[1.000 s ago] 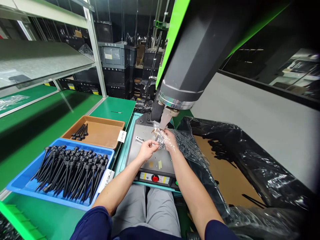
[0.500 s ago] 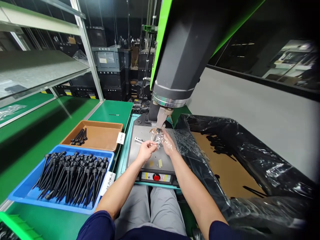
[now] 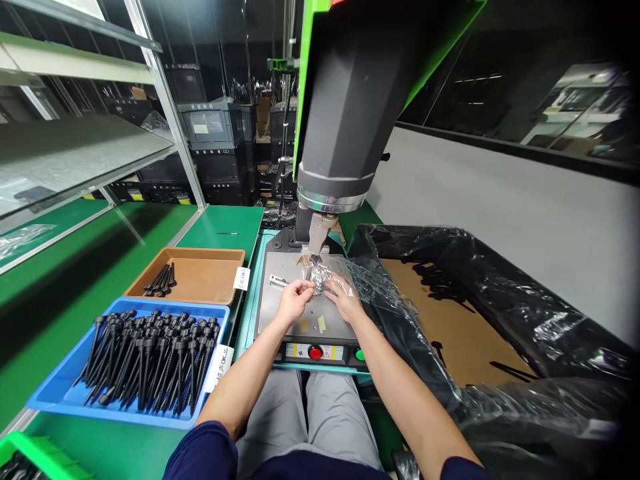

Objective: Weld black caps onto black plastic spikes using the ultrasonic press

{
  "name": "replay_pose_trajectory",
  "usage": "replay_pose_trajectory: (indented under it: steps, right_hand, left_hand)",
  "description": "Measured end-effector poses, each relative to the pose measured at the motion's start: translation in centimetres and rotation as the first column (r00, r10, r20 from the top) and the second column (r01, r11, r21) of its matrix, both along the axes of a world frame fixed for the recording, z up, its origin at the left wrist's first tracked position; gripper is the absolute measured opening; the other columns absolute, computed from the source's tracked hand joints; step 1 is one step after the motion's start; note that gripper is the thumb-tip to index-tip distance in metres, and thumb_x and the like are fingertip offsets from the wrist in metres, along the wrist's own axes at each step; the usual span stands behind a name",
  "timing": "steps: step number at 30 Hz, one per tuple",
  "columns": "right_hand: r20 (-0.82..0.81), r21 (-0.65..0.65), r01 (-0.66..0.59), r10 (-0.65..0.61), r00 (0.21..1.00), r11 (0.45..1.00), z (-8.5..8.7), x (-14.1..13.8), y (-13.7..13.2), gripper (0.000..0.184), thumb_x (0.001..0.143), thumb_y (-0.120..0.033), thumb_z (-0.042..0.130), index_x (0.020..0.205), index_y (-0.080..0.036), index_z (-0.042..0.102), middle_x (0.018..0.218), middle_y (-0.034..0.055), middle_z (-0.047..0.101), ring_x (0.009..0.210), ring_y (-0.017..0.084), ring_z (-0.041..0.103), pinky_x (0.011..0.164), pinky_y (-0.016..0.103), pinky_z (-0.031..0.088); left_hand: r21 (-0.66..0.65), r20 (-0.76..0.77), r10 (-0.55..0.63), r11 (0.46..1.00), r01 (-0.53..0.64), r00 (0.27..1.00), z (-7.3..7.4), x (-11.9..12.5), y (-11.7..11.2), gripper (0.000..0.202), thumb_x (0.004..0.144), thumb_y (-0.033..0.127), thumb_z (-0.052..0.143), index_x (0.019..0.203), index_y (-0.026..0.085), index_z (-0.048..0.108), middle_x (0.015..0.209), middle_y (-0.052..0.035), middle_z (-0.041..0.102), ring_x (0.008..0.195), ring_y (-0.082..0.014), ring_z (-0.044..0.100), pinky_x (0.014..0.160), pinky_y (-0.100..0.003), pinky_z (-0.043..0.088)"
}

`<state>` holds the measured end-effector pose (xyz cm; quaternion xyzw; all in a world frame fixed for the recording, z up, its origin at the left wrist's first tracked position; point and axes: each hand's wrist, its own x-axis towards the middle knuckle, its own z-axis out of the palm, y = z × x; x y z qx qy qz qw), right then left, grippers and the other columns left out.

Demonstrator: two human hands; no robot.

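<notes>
Both my hands rest on the grey metal plate of a press machine, under its tapered metal horn. My left hand pinches one end of a small clear plastic bag with thumb and fingers. My right hand lies on the bag's other side, fingers bent over the crinkled film. The bag sits just below the horn tip. What is inside the bag I cannot make out.
A blue tray of several long black screws lies at the left, a brown tray with a few more behind it. A red button and a green button front the machine. A plastic-lined cardboard box stands to the right.
My right hand has slid a little down and toward me on the bag; my left hand keeps its pinch. The view has shifted slightly.
</notes>
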<state>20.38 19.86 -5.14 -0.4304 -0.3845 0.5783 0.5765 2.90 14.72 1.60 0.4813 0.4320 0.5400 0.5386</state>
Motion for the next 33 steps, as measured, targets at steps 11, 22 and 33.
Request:
replay_pose_trajectory:
  steps: [11, 22, 33]
  right_hand:
    - [-0.056, -0.056, -0.003, 0.000, 0.998, 0.998, 0.5, 0.9, -2.4, 0.055, 0.063, -0.036, 0.083, 0.112, -0.028, 0.061, 0.111, 0.0050, 0.068, 0.108, 0.025, 0.062, 0.090, 0.042, 0.052]
    - [-0.008, -0.112, 0.075, -0.076, 0.997, 0.991, 0.6, 2.3, -4.5, 0.046, 0.054, -0.037, 0.086, 0.094, -0.021, 0.068, 0.095, 0.0070, 0.071, 0.080, 0.019, 0.066, 0.068, 0.030, 0.054]
    - [0.780, 0.322, 0.324, -0.444, 0.441, 0.889, -5.1, 8.8, -13.9, 0.048, 0.078, -0.056, 0.055, 0.104, -0.018, 0.068, 0.113, 0.0154, 0.063, 0.105, 0.032, 0.058, 0.093, 0.050, 0.045]
  left_hand:
    - [0.003, -0.050, -0.038, 0.999, 0.038, 0.998, -0.6, 0.0, -0.2, 0.020, 0.072, 0.031, 0.068, 0.084, 0.015, 0.065, 0.065, -0.0009, 0.062, 0.062, -0.0129, 0.057, 0.061, -0.026, 0.044]
    - [-0.117, -0.142, -0.112, 0.989, 0.096, 0.983, -1.4, -2.0, -2.1, 0.013, 0.074, 0.025, 0.066, 0.078, 0.013, 0.065, 0.139, -0.0132, 0.049, 0.068, -0.0083, 0.063, 0.062, -0.024, 0.048]
    - [0.218, -0.583, 0.455, 0.886, -0.410, 0.673, -9.5, -8.2, -11.3, 0.030, 0.083, 0.030, 0.058, 0.110, 0.022, 0.065, 0.132, -0.0120, 0.053, 0.121, -0.0285, 0.052, 0.099, -0.047, 0.046]
